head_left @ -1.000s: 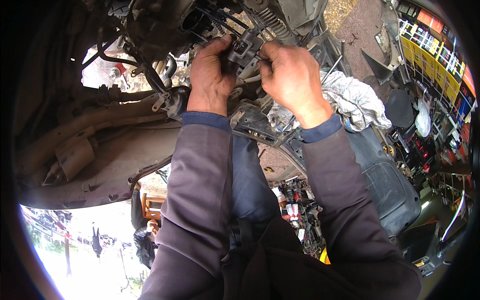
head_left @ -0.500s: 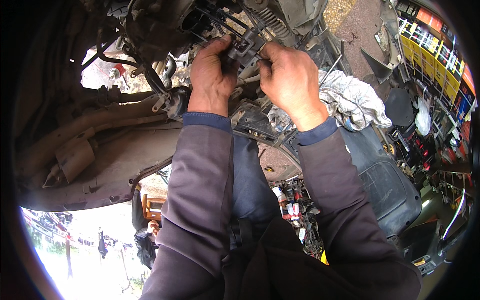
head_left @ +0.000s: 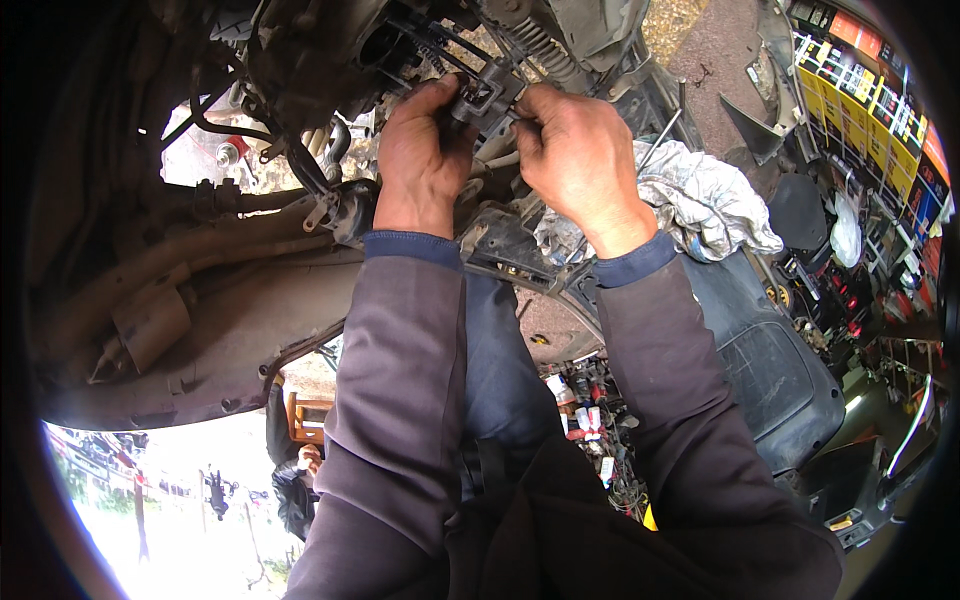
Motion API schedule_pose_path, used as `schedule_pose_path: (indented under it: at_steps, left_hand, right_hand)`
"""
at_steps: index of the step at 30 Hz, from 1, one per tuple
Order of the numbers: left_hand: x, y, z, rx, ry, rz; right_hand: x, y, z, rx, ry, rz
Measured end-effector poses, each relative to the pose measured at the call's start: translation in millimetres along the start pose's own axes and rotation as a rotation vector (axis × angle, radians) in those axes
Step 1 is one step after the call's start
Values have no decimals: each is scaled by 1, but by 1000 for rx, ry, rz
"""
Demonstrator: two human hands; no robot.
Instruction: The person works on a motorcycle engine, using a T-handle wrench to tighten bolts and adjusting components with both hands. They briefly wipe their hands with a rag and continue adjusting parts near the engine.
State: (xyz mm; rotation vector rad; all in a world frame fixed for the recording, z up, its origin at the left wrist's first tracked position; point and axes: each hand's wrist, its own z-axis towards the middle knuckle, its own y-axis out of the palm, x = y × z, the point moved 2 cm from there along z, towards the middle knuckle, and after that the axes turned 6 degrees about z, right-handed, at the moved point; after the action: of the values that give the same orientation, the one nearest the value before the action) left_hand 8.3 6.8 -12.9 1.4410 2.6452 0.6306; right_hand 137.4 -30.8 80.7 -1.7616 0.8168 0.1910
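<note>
Both my hands are at a small grey cast-metal engine part (head_left: 487, 98) with a squarish opening, at the ends of long dark rods (head_left: 455, 45) that reach out of the engine (head_left: 385, 45). My left hand (head_left: 422, 160) grips its left side, thumb on top and the other fingers mostly hidden behind. My right hand (head_left: 580, 160) is closed at its right side, thumb and curled forefinger pinching the edge. Whether the right fingers also hold something smaller cannot be made out. A coil spring (head_left: 540, 48) shows just beyond the right hand.
A crumpled grey-white rag (head_left: 705, 200) lies right of my right wrist, above a dark plastic panel (head_left: 765, 345). Brown body panels (head_left: 230, 320) fill the left. Boxed goods (head_left: 870, 110) stand along the right. Another person (head_left: 295, 490) is at the lower left.
Very little differs. My hands keep their hold on the metal part, with only a slight shift of the left hand and of the whole view.
</note>
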Motion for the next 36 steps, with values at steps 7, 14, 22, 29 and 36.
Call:
schedule_pose_path:
  at_steps: [7,14,22,29,36]
  left_hand:
    - [-1,-1,2,-28,0,-22]
    - [-1,0,0,-41,-24,-49]
    - [0,1,-1,-26,-22,-21]
    - [1,-2,2,-12,-38,-1]
    - [-2,-7,3,-29,-30,29]
  right_hand:
    - [1,2,1,-5,-14,40]
    - [2,2,1,-20,14,70]
    - [3,2,-1,-16,24,88]
    - [4,4,-2,-47,45,116]
    - [4,4,-1,-78,70,136]
